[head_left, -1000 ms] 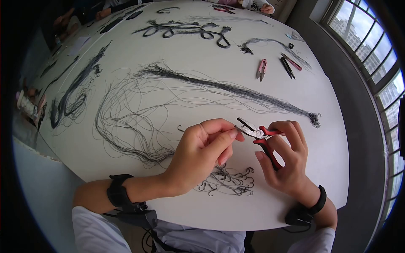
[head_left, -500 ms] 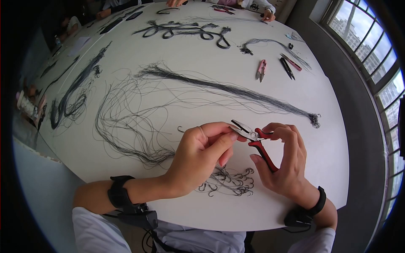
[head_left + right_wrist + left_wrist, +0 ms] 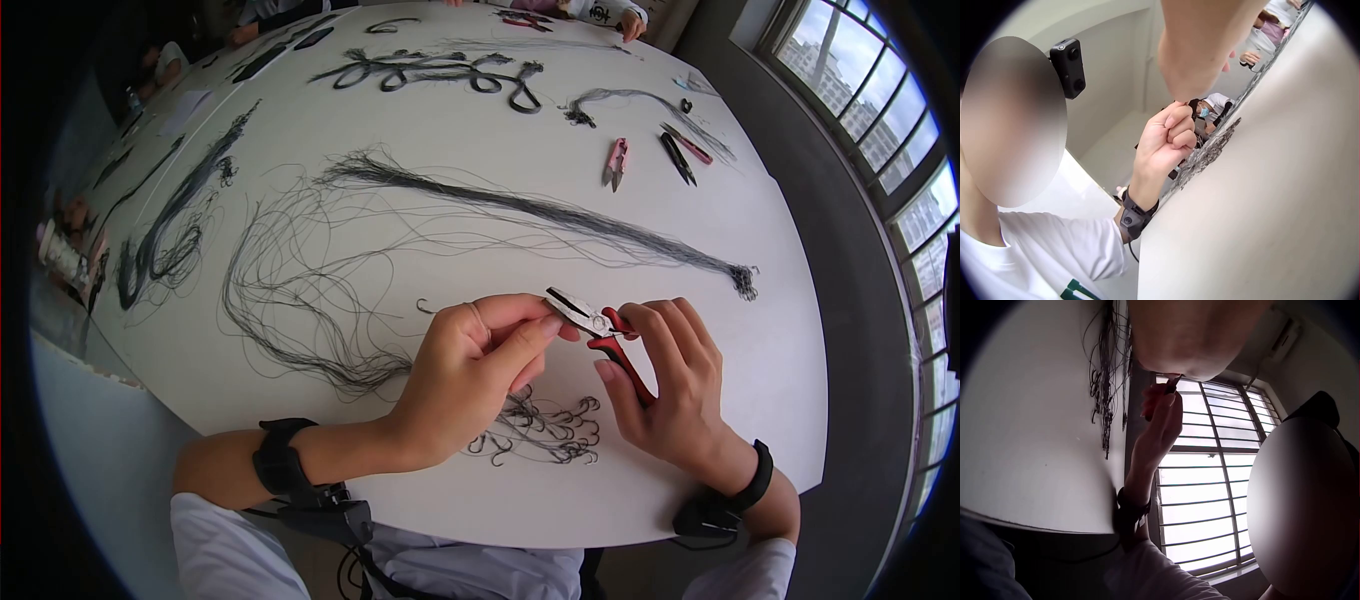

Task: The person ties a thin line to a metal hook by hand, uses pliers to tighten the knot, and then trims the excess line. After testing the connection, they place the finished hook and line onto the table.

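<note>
In the head view my left hand [image 3: 470, 365] pinches a small piece between thumb and forefinger; the fingertips hide it and I cannot tell what it is. Red-and-black handled pliers [image 3: 622, 368] are gripped in my right hand [image 3: 675, 370], fingers on the upper handle and thumb by the lower one. Their metal nose points left and overlaps the left fingertips. Below the left hand lies a cluster of dark fishhooks [image 3: 560, 430] with thin lines. The left wrist view shows my right hand [image 3: 1163, 419] from the side; the right wrist view shows my left hand [image 3: 1169, 134] with fingers curled.
A long bundle of dark line [image 3: 520, 205] with hooks at its right end crosses the table [image 3: 700, 470]. Loose looping strands [image 3: 300, 290] spread at left, beside a single hook [image 3: 425, 306]. Pink snips [image 3: 617, 160] and black snips [image 3: 677, 158] lie farther back. Other people sit around the far edges.
The pliers have shifted left and slightly down, so their nose now overlaps the left fingertips. My right fingers have changed their hold on the upper handle. The left hand stays almost in place.
</note>
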### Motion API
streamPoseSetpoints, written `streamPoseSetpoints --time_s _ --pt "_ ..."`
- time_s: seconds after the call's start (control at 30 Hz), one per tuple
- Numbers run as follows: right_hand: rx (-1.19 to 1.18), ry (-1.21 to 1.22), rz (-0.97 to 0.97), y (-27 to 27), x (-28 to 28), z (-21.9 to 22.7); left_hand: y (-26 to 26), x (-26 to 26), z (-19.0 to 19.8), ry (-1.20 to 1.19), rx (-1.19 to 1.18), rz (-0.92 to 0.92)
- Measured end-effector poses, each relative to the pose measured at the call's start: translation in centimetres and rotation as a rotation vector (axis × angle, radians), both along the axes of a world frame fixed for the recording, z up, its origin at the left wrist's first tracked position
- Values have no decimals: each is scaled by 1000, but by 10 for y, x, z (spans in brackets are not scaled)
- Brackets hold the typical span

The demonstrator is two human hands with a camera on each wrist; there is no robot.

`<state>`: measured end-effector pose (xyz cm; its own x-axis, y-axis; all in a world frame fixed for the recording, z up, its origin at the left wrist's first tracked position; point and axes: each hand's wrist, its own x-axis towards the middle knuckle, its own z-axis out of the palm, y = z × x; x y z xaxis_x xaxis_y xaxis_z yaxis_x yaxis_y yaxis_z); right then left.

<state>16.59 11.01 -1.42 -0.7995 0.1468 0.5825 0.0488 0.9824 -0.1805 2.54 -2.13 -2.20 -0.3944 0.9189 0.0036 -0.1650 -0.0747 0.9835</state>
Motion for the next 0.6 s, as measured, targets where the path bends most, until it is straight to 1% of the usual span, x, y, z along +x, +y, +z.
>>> streamPoseSetpoints --time_s 0.27,0.37,0.43,0.47,0.53,0.57,0.6 --pt "2 -28 -28 -1 1 1 0 0 -1 5 -11 1" --pt "-57 -10 -20 0 1 0 1 0 0 19 5 -5" --pt "-185 -5 30 2 1 1 1 0 2 -22 -17 -23" --pt "-190 -7 28 3 1 1 1 0 4 -24 -22 -25" --pt "-361 -48 36 4 2 3 0 -2 7 -30 -99 -102" --pt "-366 -51 34 4 2 4 0 -4 8 -33 -104 -104" --pt "-416 -69 43 5 2 6 0 -5 8 -121 -136 -158"
